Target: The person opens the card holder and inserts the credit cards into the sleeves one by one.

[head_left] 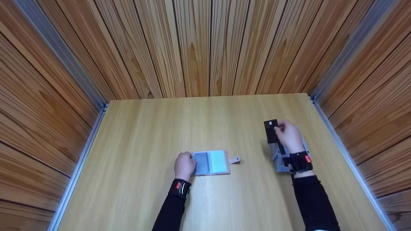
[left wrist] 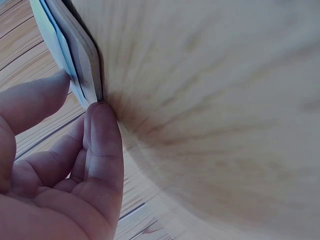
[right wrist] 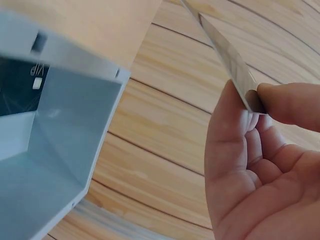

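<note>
A small open card holder (head_left: 227,162) with clear bluish sleeves lies on the table, its snap strap (head_left: 235,159) pointing right. My left hand (head_left: 185,165) pinches its left edge; in the left wrist view the thumb (left wrist: 42,97) is on the sleeves and the fingers are at the cover side. My right hand (head_left: 290,136) pinches a black card (head_left: 269,130) with a small white square by its edge. Below that hand stands a grey-blue box (head_left: 282,167), partly hidden by the wrist. Another dark card (right wrist: 20,87) shows inside the box (right wrist: 75,120) in the right wrist view.
The light wooden table (head_left: 154,128) is enclosed by wood-plank walls (head_left: 192,48) at the back and both sides. Metal rails (head_left: 350,157) run along the table's side edges. The box stands near the right rail.
</note>
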`<control>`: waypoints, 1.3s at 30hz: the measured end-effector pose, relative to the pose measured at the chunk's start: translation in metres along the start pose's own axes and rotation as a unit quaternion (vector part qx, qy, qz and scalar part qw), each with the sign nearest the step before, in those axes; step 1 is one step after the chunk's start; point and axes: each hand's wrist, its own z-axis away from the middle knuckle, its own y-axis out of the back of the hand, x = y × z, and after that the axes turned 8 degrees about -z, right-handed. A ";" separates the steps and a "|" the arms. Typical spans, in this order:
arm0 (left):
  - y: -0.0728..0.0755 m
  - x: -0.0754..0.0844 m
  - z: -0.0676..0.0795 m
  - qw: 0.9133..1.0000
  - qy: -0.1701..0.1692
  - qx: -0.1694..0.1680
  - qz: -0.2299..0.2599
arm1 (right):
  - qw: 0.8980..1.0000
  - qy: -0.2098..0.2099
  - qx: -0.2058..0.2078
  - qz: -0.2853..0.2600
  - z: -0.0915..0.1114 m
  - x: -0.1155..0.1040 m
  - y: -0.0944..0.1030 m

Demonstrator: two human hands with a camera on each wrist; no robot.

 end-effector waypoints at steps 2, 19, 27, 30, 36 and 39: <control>0.000 0.000 0.000 1.000 -0.003 0.004 0.000 | 1.000 0.007 -0.004 0.000 0.001 -0.001 -0.005; -0.001 0.000 0.000 1.000 -0.007 0.002 -0.003 | 0.998 0.033 -0.035 -0.028 0.011 -0.002 -0.049; 0.000 0.000 0.000 1.000 0.001 -0.005 -0.004 | 0.996 0.012 -0.081 -0.021 0.016 -0.003 -0.070; 0.000 0.000 0.000 1.000 0.004 -0.007 -0.001 | 0.996 0.007 -0.089 -0.017 0.019 -0.004 -0.077; -0.001 0.001 -0.001 1.000 0.013 -0.013 0.002 | 0.994 -0.008 -0.105 -0.022 0.026 -0.007 -0.090; -0.001 0.000 -0.001 1.000 0.010 -0.010 0.002 | 0.994 -0.007 -0.104 -0.020 0.028 -0.009 -0.097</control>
